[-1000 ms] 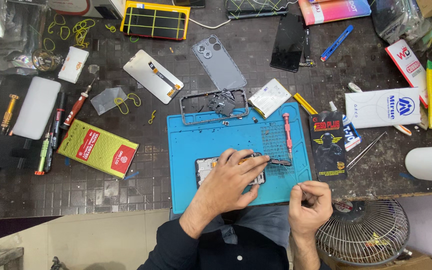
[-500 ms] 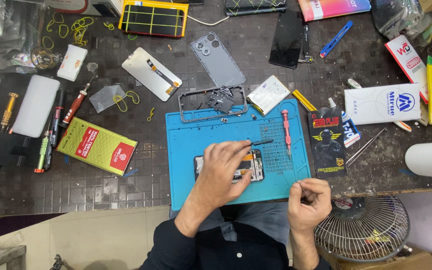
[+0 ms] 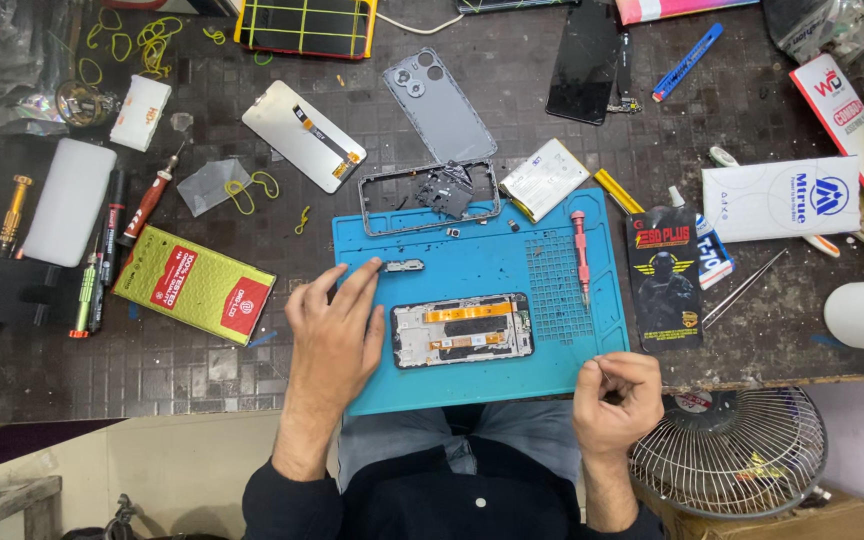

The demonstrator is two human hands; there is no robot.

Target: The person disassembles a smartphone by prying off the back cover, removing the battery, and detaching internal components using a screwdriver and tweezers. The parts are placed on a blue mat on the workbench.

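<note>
The opened black phone body with its orange flex strips exposed (image 3: 463, 330) lies flat near the middle of the blue silicone work mat (image 3: 552, 370), which covers the front of the dark tiled surface (image 3: 202, 360). The left hand (image 3: 335, 335) rests flat on the mat's left edge, fingers spread and released, just beside the phone and grasping nothing; its fingertips lie close to a small grey metal bracket (image 3: 404, 266). The right hand (image 3: 615, 392) is loosely clenched at the mat's lower right corner, thumb against fingertips as if pinching something tiny; I cannot tell whether it holds a part.

By the look of it this is a pause mid-disassembly, with the internals bared. Any further work on the phone would call for a steadying hold on its left end and a fine tool.

The red-handled precision screwdriver (image 3: 580, 255) lies on the mat's grid area to the right of the phone, well within reach. The grey phone mid-frame with loose black parts inside (image 3: 430, 195) straddles the mat's top edge. Beyond it lie a grey phone back cover (image 3: 439, 105), a white display panel with a flex cable (image 3: 303, 122) and a white-labelled battery (image 3: 544, 178). Metal tweezers (image 3: 745, 288) rest to the right, off the mat. A wire-guarded fan (image 3: 727, 465) stands beside the right hand. Nothing blocks the phone.
</note>
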